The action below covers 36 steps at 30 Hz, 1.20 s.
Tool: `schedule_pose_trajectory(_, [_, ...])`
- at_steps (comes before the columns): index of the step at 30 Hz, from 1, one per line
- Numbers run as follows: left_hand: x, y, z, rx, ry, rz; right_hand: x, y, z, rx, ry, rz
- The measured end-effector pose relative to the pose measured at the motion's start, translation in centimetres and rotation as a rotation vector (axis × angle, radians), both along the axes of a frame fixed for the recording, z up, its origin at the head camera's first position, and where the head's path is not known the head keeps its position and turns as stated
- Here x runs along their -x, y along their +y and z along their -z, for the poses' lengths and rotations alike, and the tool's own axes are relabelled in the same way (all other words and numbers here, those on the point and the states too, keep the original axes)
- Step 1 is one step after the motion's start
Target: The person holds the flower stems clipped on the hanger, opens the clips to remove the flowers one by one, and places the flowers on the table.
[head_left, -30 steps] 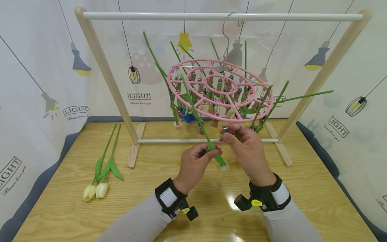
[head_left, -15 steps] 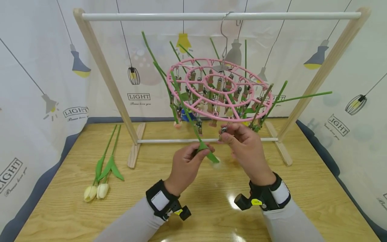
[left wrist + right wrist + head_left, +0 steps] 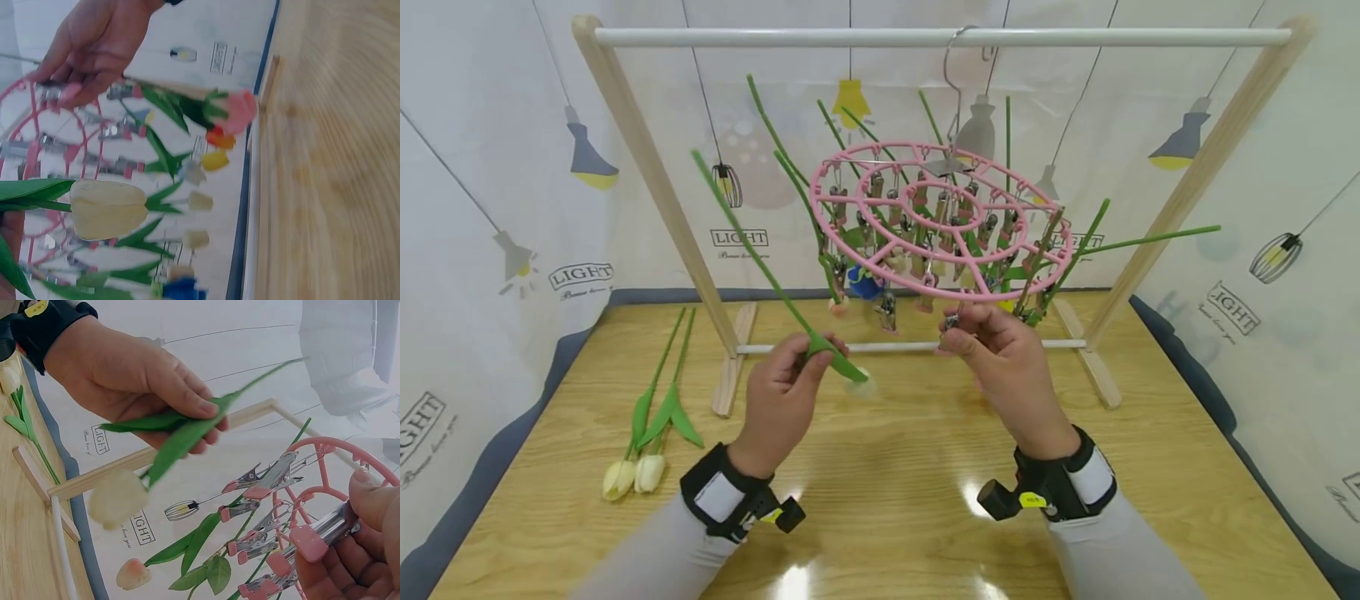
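My left hand [image 3: 782, 400] pinches a cream-white tulip [image 3: 109, 209] where its leaves meet the stem; the bloom points away and the long green stem slants up to the left. Well to the right of it, my right hand [image 3: 1018, 375] grips a metal clip [image 3: 328, 531] with pink tips, between thumb and fingers. That clip hangs from the front rim of a round pink drying hanger [image 3: 891, 271], which tilts on its hook. In the right wrist view nothing sits between the clip's pink tips. A gap separates the tulip from the clip.
Two more white tulips [image 3: 650, 473] lie on the wooden table at left. A wooden rack with a white top bar [image 3: 760, 37] bears the hanger. Other clips hold several flowers, among them a blue one [image 3: 865, 283] and a pink rose [image 3: 237, 112]; their stems stick outward.
My left hand has moved left with the tulip, away from the right hand, and the stem has come out from in front of the pink hanger. My right hand keeps its grip on the clip.
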State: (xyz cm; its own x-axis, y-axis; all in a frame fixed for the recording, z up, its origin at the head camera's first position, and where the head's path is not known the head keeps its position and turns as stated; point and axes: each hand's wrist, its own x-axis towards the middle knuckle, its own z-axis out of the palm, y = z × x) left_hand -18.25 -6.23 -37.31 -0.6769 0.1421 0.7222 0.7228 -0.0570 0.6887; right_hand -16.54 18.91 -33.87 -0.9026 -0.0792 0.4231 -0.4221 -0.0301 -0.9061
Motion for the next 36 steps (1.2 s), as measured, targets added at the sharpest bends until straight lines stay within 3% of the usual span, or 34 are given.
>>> schedule_pose_trajectory(4, [0.9,-3.7,0.9,-0.006,-0.007,-0.064,0.0,-0.1,0.0,0.001,0.004,0.008])
schedule_pose_trajectory(11, [1.6,-9.7,1.8,-0.025,-0.158,-0.204,0.0,-0.1,0.1,-0.008,-0.016,0.008])
schedule_pose_trajectory(14, [1.8,-11.5,1.9,0.018,-0.224,-0.287,-0.1,-0.2,0.1,-0.014,-0.024,0.010])
schedule_pose_trajectory(19, [2.2,-13.4,2.3,0.092,-0.351,-0.360,0.0,-0.1,0.3,-0.005,-0.024,0.003])
schedule_pose_trajectory(24, [2.6,-15.1,3.0,0.221,-0.442,-0.376,0.1,-0.1,0.4,-0.003,-0.024,0.001])
schedule_pose_trajectory(27, [2.7,-16.1,3.4,0.301,-0.542,-0.397,0.1,-0.1,0.4,-0.018,-0.024,0.005])
schedule_pose_trajectory(31, [2.9,-17.2,4.0,0.477,-0.679,-0.398,0.1,-0.1,0.3,-0.043,-0.030,0.006])
schedule_pose_trajectory(36, [3.3,-18.3,4.8,0.678,-0.727,-0.373,0.1,-0.1,0.3,-0.055,-0.034,0.008])
